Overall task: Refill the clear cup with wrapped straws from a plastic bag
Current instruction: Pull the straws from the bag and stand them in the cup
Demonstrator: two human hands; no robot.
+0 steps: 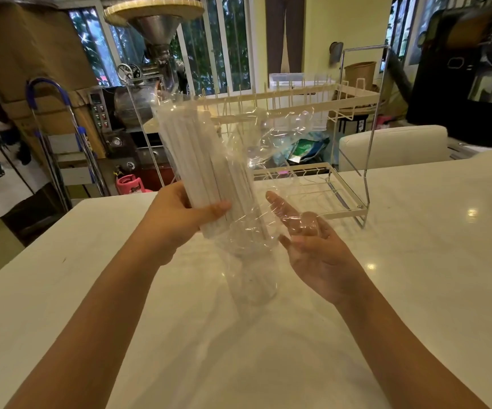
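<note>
My left hand (180,215) grips a bundle of white wrapped straws (200,166) near its lower end and holds it upright, tilted left, above the counter. A clear plastic bag (271,137) hangs loosely around the bundle and drapes to the right. Just below the bundle a clear cup (253,278) stands on the white counter (416,261); the bag's film partly veils it. My right hand (312,246) is beside the cup's rim, palm up with fingers straight, and the film lies over its fingertips.
A white wire dish rack (342,184) with a metal frame stands on the counter behind the cup. The counter's far edge runs just behind my left hand. Beyond it are a folded ladder (61,137), machines and boxes.
</note>
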